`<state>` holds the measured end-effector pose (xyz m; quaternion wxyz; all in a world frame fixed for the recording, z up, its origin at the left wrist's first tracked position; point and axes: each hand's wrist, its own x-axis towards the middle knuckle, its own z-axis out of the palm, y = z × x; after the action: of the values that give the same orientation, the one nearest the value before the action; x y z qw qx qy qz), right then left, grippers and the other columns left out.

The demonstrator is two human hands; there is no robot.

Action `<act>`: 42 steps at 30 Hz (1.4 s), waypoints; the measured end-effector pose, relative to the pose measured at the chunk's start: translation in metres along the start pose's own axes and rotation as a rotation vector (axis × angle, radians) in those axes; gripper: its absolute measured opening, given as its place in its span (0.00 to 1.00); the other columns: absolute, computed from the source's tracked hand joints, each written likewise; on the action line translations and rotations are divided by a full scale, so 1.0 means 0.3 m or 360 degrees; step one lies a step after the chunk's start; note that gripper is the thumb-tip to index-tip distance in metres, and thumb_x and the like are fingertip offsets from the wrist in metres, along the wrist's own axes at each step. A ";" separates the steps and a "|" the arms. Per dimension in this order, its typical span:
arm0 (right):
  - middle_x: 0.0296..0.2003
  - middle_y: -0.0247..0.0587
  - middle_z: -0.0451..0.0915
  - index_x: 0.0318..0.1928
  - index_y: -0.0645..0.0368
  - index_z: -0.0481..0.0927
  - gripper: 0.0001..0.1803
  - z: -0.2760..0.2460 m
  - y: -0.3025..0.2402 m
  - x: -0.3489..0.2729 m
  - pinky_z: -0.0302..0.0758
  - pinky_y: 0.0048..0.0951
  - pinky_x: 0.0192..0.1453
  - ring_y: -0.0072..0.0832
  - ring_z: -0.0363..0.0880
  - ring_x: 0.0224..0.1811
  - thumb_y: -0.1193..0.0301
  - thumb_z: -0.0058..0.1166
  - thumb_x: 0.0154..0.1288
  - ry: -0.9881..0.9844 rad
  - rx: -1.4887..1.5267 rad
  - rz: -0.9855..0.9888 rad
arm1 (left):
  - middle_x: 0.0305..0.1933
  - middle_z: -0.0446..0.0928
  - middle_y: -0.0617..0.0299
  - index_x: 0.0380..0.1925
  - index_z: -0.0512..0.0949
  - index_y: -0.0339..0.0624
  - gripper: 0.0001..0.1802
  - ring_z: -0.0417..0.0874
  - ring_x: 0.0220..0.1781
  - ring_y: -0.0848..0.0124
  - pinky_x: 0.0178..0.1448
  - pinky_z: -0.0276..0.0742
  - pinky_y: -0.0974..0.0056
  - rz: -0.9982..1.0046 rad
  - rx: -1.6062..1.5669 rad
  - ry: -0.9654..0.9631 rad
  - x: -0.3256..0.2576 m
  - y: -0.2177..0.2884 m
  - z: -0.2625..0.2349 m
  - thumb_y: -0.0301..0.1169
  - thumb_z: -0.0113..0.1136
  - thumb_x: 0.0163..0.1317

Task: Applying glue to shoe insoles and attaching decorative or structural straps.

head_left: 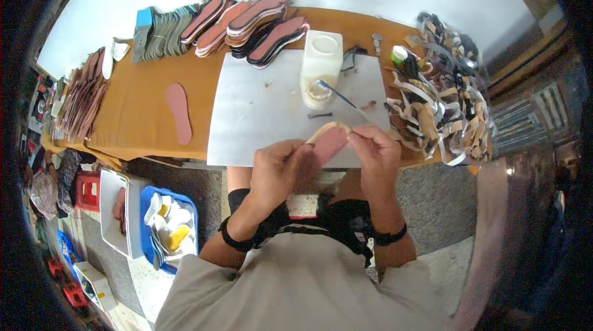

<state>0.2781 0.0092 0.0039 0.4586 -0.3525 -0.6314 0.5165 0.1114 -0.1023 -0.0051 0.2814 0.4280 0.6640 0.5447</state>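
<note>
My left hand [281,167] is closed around the side of a pink insole [329,146], which I hold up over the table's front edge. A narrow cream strip [322,128] follows the insole's rounded end. My right hand [378,153] pinches that strip against the insole's right edge; the fingertips hide the exact contact. Just beyond my hands, a white plastic container [322,62] with a cut opening stands on a white sheet [244,108]. A thin brush [336,93] leans out of the opening toward my right hand.
Stacked pink and black insoles [259,19] and grey sole pieces [164,34] line the far side. A single pink insole [179,112] lies at left on the orange tablecloth [139,93]. Tangled strips [438,105] heap up at right. A blue bin [148,232] stands on the floor.
</note>
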 end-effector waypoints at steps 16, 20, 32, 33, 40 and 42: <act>0.34 0.40 0.85 0.37 0.61 0.85 0.06 0.060 -0.064 -0.059 0.74 0.25 0.39 0.25 0.82 0.37 0.78 0.67 0.59 0.0096 -0.0221 -0.0185 | 0.40 0.82 0.58 0.53 0.76 0.32 0.15 0.80 0.41 0.74 0.47 0.78 0.66 0.0269 -0.0260 -0.0253 0.040 0.129 0.081 0.33 0.48 0.79; 0.35 0.39 0.85 0.37 0.61 0.85 0.05 0.092 -0.072 -0.056 0.73 0.24 0.37 0.22 0.81 0.36 0.77 0.67 0.61 0.0091 -0.0156 -0.0210 | 0.32 0.79 0.61 0.50 0.73 0.35 0.11 0.77 0.30 0.77 0.35 0.75 0.69 0.0460 -0.0370 -0.0070 0.047 0.100 0.095 0.32 0.49 0.79; 0.37 0.42 0.87 0.38 0.65 0.85 0.05 0.144 -0.021 -0.041 0.77 0.24 0.42 0.23 0.82 0.37 0.79 0.67 0.62 0.0192 0.0032 -0.0189 | 0.29 0.77 0.57 0.44 0.72 0.36 0.08 0.77 0.28 0.74 0.33 0.74 0.66 0.0375 -0.0346 0.0073 0.068 0.061 0.113 0.31 0.49 0.78; 0.36 0.41 0.87 0.38 0.65 0.85 0.04 0.138 -0.014 -0.045 0.78 0.25 0.44 0.23 0.82 0.38 0.78 0.66 0.64 0.0184 -0.0051 -0.0150 | 0.29 0.77 0.57 0.44 0.72 0.36 0.08 0.77 0.28 0.74 0.33 0.74 0.66 0.0376 -0.0335 0.0075 0.073 0.041 0.124 0.31 0.49 0.78; 0.36 0.39 0.87 0.39 0.66 0.86 0.09 0.074 -0.043 -0.031 0.78 0.27 0.47 0.25 0.83 0.38 0.71 0.62 0.67 -0.0070 0.0003 0.0172 | 0.30 0.79 0.55 0.43 0.72 0.35 0.11 0.76 0.28 0.71 0.34 0.75 0.64 0.0231 -0.0394 -0.0028 0.061 0.035 0.107 0.33 0.48 0.79; 0.35 0.41 0.87 0.39 0.67 0.86 0.09 0.059 -0.032 -0.035 0.78 0.28 0.47 0.25 0.83 0.38 0.71 0.63 0.66 -0.0081 0.0092 0.0209 | 0.32 0.80 0.59 0.45 0.71 0.36 0.11 0.74 0.28 0.78 0.32 0.73 0.68 0.0245 -0.0399 -0.0085 0.054 0.041 0.105 0.34 0.46 0.80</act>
<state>0.2653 -0.0083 0.0101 0.4176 -0.3666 -0.6033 0.5721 0.1334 -0.0725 0.0005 0.3076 0.4535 0.5482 0.6318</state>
